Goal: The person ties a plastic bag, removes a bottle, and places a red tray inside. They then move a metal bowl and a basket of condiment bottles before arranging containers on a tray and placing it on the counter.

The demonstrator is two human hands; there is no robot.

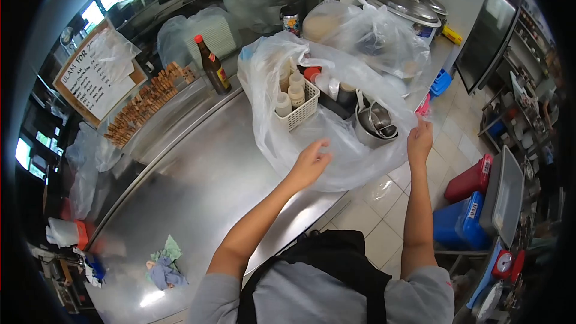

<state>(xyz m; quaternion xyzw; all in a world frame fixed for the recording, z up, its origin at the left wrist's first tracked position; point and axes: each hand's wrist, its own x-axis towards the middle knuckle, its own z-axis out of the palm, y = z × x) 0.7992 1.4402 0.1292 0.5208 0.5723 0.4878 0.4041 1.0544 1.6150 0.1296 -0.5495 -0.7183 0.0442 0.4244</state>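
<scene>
A large clear plastic bag [270, 126] lies spread open around a white basket [304, 110] of squeeze bottles and a metal pot [375, 135] with ladles or strainers in it. At the right, my right hand [420, 138] is closed on the edge of the bag. My left hand [312, 162] is over the near side of the bag, its fingers apart and nothing held. Between basket and pot stand dark containers and a red-topped item [312, 73].
A brown bottle [213, 67] with a red cap stands behind the steel table [198, 186]. Cloths [167, 267] lie at its near left. Another filled bag [366, 36] and a lidded cooker [405, 6] are at the back. Blue [459, 222] and red bins stand at the right.
</scene>
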